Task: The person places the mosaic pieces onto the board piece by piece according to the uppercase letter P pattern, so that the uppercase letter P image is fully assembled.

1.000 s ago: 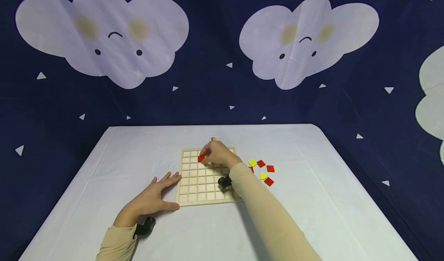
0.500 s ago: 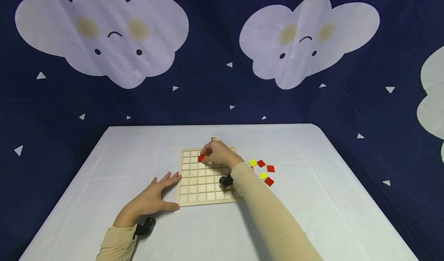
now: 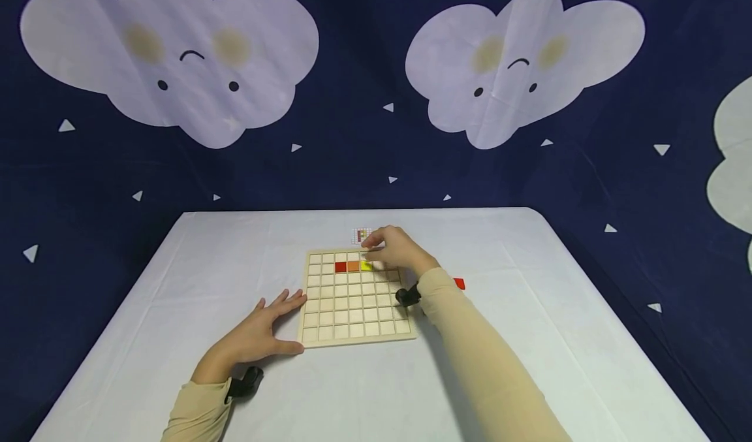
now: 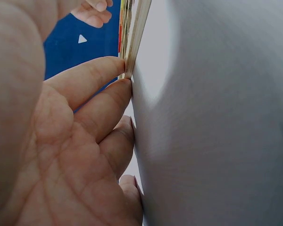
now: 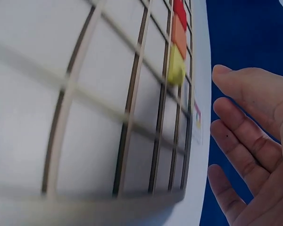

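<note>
A pale wooden grid board (image 3: 346, 313) lies flat on the white table. In its second row from the back sit a red tile (image 3: 341, 267), an orange tile (image 3: 354, 266) and a yellow tile (image 3: 367, 266), side by side. My left hand (image 3: 258, 335) rests at the board's left edge, fingers spread, with fingertips touching the frame in the left wrist view. Just above the board's far side hovers my right hand (image 3: 401, 251), near the yellow tile. The right wrist view shows its fingers (image 5: 238, 122) loosely bent, apart from the tiles and holding nothing.
Behind the board lies a small printed card (image 3: 359, 236) with a coloured grid pattern. A loose red tile (image 3: 459, 284) shows to the right of the board; my right sleeve (image 3: 470, 324) covers the area beside it. A dark blue cloud-print cloth (image 3: 364, 168) hangs behind the table.
My right hand has lifted from the tiles and moved right, uncovering the orange and yellow tiles next to the red one. Its sleeve now hides most loose tiles. My left hand stays put.
</note>
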The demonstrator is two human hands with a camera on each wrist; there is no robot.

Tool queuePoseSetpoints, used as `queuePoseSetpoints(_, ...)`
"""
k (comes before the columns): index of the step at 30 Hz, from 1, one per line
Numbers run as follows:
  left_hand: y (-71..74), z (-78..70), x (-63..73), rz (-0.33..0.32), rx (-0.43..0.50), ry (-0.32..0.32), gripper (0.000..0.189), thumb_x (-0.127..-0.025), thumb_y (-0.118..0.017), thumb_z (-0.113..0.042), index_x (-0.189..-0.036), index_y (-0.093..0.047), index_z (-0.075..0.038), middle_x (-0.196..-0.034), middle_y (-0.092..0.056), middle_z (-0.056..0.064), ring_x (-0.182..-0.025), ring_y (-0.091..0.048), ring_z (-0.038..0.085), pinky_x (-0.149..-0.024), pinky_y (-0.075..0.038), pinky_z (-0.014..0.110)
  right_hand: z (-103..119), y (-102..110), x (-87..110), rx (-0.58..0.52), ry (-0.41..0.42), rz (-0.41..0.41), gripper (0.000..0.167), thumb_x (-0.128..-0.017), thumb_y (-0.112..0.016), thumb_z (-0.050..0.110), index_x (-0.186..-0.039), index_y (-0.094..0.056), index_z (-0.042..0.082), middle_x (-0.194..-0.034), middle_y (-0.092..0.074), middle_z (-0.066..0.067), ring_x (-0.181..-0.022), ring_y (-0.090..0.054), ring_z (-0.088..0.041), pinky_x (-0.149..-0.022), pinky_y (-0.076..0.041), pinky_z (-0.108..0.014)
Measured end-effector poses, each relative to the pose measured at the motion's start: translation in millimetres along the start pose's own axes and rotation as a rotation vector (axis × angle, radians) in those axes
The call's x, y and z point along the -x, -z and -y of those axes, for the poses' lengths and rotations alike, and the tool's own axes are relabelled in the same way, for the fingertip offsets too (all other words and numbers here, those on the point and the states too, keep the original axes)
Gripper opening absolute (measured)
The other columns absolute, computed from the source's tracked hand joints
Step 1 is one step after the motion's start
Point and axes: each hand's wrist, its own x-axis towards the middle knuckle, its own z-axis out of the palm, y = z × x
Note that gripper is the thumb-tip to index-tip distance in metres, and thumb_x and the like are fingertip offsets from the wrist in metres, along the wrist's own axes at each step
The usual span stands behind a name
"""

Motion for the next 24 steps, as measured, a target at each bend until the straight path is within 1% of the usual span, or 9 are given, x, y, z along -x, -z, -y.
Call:
queuePoseSetpoints(7, -0.7, -0.9, 1.9, 0.004, 0.003, 0.009, 0.1, -0.076, -0.096, -0.038, -0.161, -0.05, -0.01, -0.172, -0.04, 0.014, -0.164, -0.022, 0.049, -0.13, -0.001, 0.078, -15, 13, 10.7, 0.018, -0.037, -0.014, 0.029, -0.098, -0.078, 0.018, -0.126, -0.078, 0.007, -0.127, -0.078, -0.01, -0.126, -0.07, -0.03, -0.115, -0.055, -0.048)
queuePoseSetpoints(12, -0.9, -0.3, 2.3, 0.005, 0.002, 0.004, 0.1, -0.076, -0.095, -0.039, -0.161, -0.05, -0.01, -0.172, -0.04, 0.014, -0.164, -0.022, 0.049, -0.129, -0.001, 0.078, -24, 23, 19.8, 0.014, -0.08, -0.014, 0.028, -0.098, -0.078, 0.019, -0.124, -0.078, 0.008, -0.126, -0.078, -0.009, -0.127, -0.069, -0.031, -0.116, -0.053, -0.051)
queuePoseSetpoints(15, -0.4, -0.5, 1.8, 0.005, 0.005, 0.003, 0.1, -0.076, -0.095, -0.039, -0.161, -0.05, -0.009, -0.172, -0.04, 0.014, -0.164, -0.021, 0.049, -0.129, -0.001, 0.078, -30, 30, 26.0, 0.012, -0.111, -0.012, 0.028, -0.098, -0.078, 0.02, -0.123, -0.079, 0.009, -0.125, -0.078, -0.008, -0.127, -0.069, -0.03, -0.114, -0.054, -0.051)
queuePoseSetpoints(20, 0.8, -2.3, 0.7, 0.002, -0.003, 0.01, 0.1, -0.076, -0.095, -0.038, -0.16, -0.05, -0.009, -0.172, -0.04, 0.014, -0.164, -0.022, 0.049, -0.129, -0.002, 0.078, -40, 41, 35.5, 0.034, -0.142, 0.002, 0.026, -0.097, -0.079, 0.021, -0.121, -0.08, 0.01, -0.123, -0.079, -0.007, -0.124, -0.07, -0.029, -0.113, -0.055, -0.05)
queuePoseSetpoints(24, 1.1, -2.9, 0.6, 0.003, 0.001, 0.009, 0.1, -0.076, -0.096, -0.036, -0.16, -0.05, -0.008, -0.172, -0.04, 0.015, -0.164, -0.022, 0.049, -0.13, -0.001, 0.077, -46, 48, 44.3, 0.038, -0.144, 0.025, 0.028, -0.097, -0.08, 0.019, -0.123, -0.079, 0.008, -0.126, -0.079, -0.008, -0.124, -0.07, -0.029, -0.114, -0.055, -0.05)
